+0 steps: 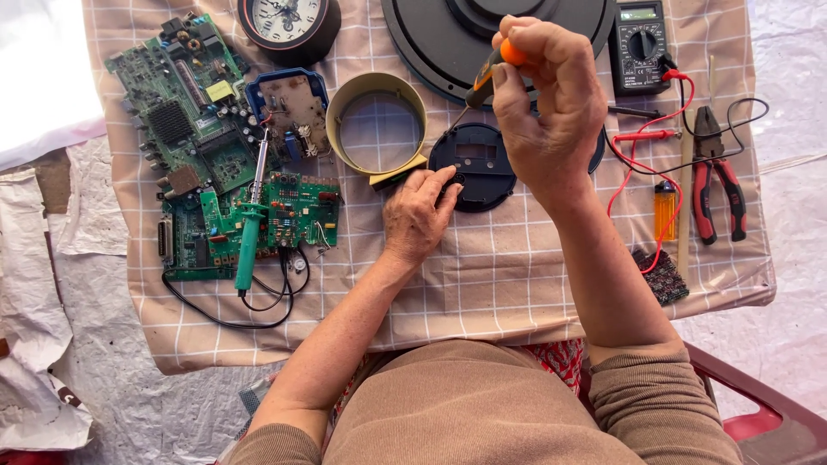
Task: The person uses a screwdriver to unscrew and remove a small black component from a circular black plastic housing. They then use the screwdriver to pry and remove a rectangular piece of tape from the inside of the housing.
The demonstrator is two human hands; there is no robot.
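right hand (547, 112): fingers curled tight around the orange-and-black handle of a small screwdriver (488, 76), held up high, shaft slanting down-left with the tip coming down at the upper left edge of the round black part

left hand (417, 215): lying flat on the cloth, fingers stretched out and close together, fingertips (447, 178) pressing on the left rim of the round black part, so it's pinned, not gripped

round black part (476, 162): a black plastic disc with a rectangular window in it, sitting mid-cloth between the two hands, just right of the beige ring

beige ring (377, 120): empty round plastic band, standing on its edge just beside the disc

checked cloth (482, 275): tan with white grid, everything's laid out on it

left side: green circuit boards (185, 103), a green-handled soldering iron (251, 226) lying across them, black cord looping below

top: round clock (289, 21), big black round cover (448, 34)

right side: multimeter (638, 45) with red leads, red-handled pliers (715, 176), an orange lighter (665, 209)
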